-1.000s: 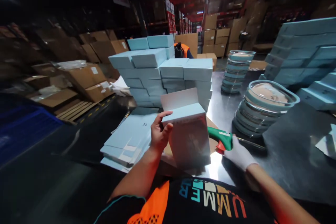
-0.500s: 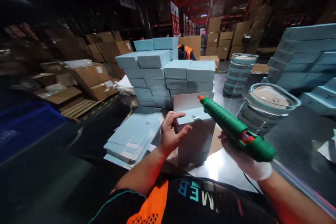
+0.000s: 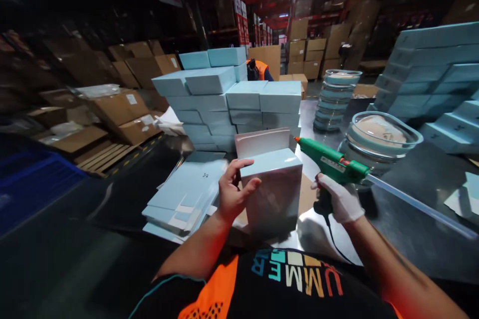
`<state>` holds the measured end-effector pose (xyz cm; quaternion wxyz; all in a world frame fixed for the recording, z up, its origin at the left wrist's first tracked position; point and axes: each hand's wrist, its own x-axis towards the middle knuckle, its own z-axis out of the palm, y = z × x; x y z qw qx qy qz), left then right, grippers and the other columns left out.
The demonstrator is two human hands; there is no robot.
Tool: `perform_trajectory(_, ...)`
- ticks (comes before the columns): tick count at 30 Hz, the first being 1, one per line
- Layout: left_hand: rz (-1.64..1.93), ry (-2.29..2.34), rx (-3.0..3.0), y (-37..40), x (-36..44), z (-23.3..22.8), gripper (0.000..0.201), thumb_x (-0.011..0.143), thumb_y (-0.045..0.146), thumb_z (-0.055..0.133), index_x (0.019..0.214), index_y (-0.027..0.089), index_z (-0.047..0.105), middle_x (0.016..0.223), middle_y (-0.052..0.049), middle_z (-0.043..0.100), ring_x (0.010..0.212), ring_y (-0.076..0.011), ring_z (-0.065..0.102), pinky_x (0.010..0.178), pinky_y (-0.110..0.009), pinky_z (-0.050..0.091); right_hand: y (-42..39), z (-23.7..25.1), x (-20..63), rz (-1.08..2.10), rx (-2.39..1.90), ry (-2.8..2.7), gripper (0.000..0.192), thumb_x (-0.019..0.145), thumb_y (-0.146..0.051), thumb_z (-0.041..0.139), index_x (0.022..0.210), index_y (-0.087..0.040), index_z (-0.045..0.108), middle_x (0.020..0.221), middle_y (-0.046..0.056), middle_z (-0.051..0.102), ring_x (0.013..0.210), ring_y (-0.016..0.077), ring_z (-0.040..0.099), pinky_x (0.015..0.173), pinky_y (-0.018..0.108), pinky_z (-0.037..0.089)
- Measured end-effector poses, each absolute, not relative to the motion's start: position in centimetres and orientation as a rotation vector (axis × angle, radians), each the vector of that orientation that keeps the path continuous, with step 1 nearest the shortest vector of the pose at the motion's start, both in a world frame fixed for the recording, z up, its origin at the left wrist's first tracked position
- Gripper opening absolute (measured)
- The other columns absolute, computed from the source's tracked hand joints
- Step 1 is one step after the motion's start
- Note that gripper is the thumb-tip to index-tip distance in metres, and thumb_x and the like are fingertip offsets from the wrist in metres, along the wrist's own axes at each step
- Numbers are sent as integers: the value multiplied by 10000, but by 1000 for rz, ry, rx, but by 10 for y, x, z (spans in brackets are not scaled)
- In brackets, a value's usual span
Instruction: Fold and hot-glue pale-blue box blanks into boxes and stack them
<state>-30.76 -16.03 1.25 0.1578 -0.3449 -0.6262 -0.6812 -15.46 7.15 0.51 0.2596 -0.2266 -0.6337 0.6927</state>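
Observation:
An upright light-blue cardboard box (image 3: 275, 199) stands on the metal table in front of me, a flap (image 3: 262, 143) raised at its back edge. My bare left hand (image 3: 235, 189) grips the box's left side, thumb on the near face and index finger along the top edge. In my right hand (image 3: 339, 197), which wears a white glove, is a green hot glue gun (image 3: 329, 159) with an orange tip. A long clear glue stick (image 3: 419, 204) sticks out of its rear. The tip points left, close to the box's upper right and apart from it.
Flat light-blue box blanks (image 3: 187, 184) lie to the left. Stacked blue boxes (image 3: 209, 109) rise behind, with more boxes (image 3: 430, 79) at far right. Clear round containers (image 3: 385, 134) are piled on the right. A person in an orange vest (image 3: 262, 67) is bent over at the back.
My right hand has turned the glue gun and drawn it slightly back from over the box top to its right. My left hand keeps its hold on the box. The view has shifted slightly.

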Motion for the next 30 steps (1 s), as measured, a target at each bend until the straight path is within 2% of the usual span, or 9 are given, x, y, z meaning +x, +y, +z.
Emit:
perform_trajectory(3,-2080,-1772,-932,-162,-311,13,617,767,738,905,1061,202,819,974,-58,784,834,-209,689,739,-289,525,84,-21,-163,2043,-900,-1782,468,887,-666,700,829,-203,661,694,97,733,471,180,583,446,308,481)
perform_trajectory(5,-2137,-1806,-897,-164,-312,11,626,754,736,913,1065,199,823,918,-43,774,717,-174,618,666,-276,470,97,-33,-166,1848,-1040,-2020,518,979,-662,598,725,-215,660,606,112,693,501,237,644,502,360,529)
perform_trajectory(9,-2219,-1896,-882,-166,-313,7,658,759,737,907,1129,200,816,755,9,680,566,-128,444,580,-273,371,116,-30,-164,1407,-983,-2196,496,903,-596,771,577,-257,614,585,115,668,838,363,795,765,425,610)
perform_trajectory(12,-2235,-1907,-966,-162,-309,8,675,770,767,884,1139,208,802,798,-8,690,629,-160,540,614,-286,433,100,-4,-168,1442,-719,-2097,501,924,-730,692,999,-247,798,1053,131,835,1157,363,782,990,458,619)
perform_trajectory(15,-2124,-1898,-1086,-154,-307,9,705,750,836,855,1065,208,809,1010,-76,744,906,-247,703,785,-328,548,68,29,-180,1701,-290,-1952,840,911,-831,666,1528,-263,620,1442,123,754,1296,327,739,1118,486,599)
perform_trajectory(18,-2021,-1839,-1206,-147,-308,3,664,785,817,848,1019,200,782,1219,-126,729,1127,-299,732,933,-376,579,53,45,-188,1727,-72,-1978,927,839,-789,822,1540,-230,587,1450,150,736,1328,347,713,1176,517,573)
perform_trajectory(21,-2031,-1621,-1263,-145,-314,-7,606,830,745,869,1099,232,688,1302,-124,722,1233,-309,742,1026,-432,587,60,34,-183,1538,104,-2116,847,813,-716,905,1438,-211,636,1504,185,688,1411,368,667,1161,522,590)
perform_trajectory(26,-1914,-1411,-1560,-163,-335,-2,300,958,446,865,1200,305,760,1158,-67,780,1244,-305,776,1081,-489,603,65,5,-162,1265,471,-2086,260,1036,-319,773,1285,-279,712,1615,166,620,1463,278,658,1023,421,665)
perform_trajectory(30,-1425,-1644,-1785,-179,-344,32,225,926,364,896,1138,311,845,1156,-91,815,1329,-367,738,1209,-613,526,45,12,-162,966,495,-2027,316,1046,-182,728,1336,-308,728,1485,144,723,1379,256,710,1130,478,612)
